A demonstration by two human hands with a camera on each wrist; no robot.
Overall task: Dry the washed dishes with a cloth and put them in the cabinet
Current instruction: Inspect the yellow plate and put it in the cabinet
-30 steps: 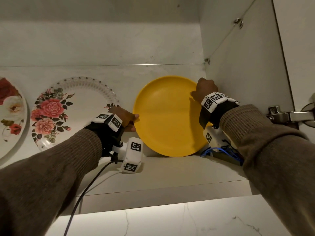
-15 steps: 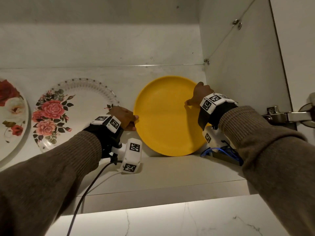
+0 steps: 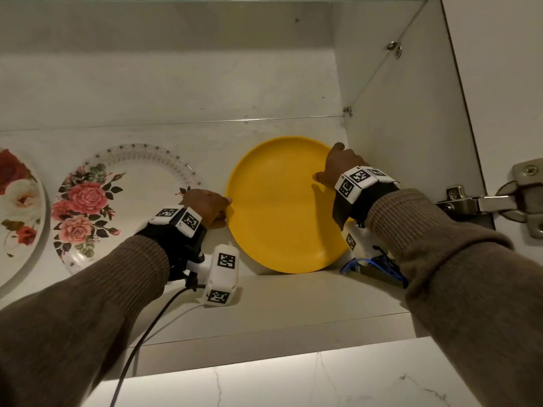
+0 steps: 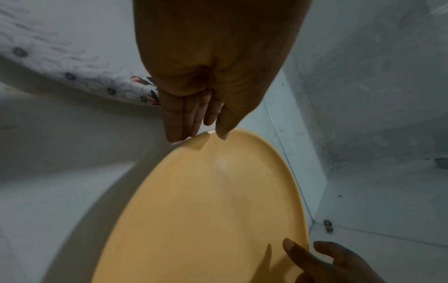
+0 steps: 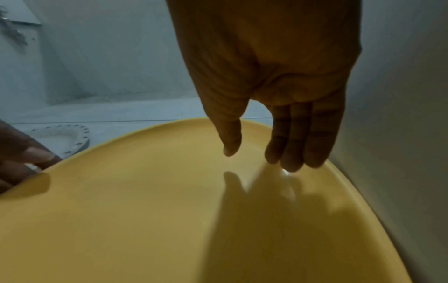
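In the head view we had the yellow plate (image 3: pixel 282 207) standing on edge on the cabinet shelf (image 3: pixel 293 292), leaning back against the rear wall near the right side wall, with a flowered plate (image 3: pixel 97 201) propped well to its left at nine o'clock. Our left hand (image 3: pixel 205 207) touched the rim at nine o'clock, and our right hand (image 3: pixel 338 168) lay at about two o'clock with its thumb over the plate's face. A second earlier the right hand had been wrapped over the rim at the same corner; half a second earlier it had begun to slip inward, and now it had loosened, which we judged to mean the plate was resting on its own and this dish was nearly put away. In the left wrist view the left fingers (image 4: pixel 184 118) were straight and together, their tips just at the rim, thumb on the face side, a light steadying touch and no firm grip. In the right wrist view the right fingers (image 5: pixel 295 139) hung straight and close together above the plate's face, thumb apart, clamped on nothing; whether the tips still touched we could not tell.
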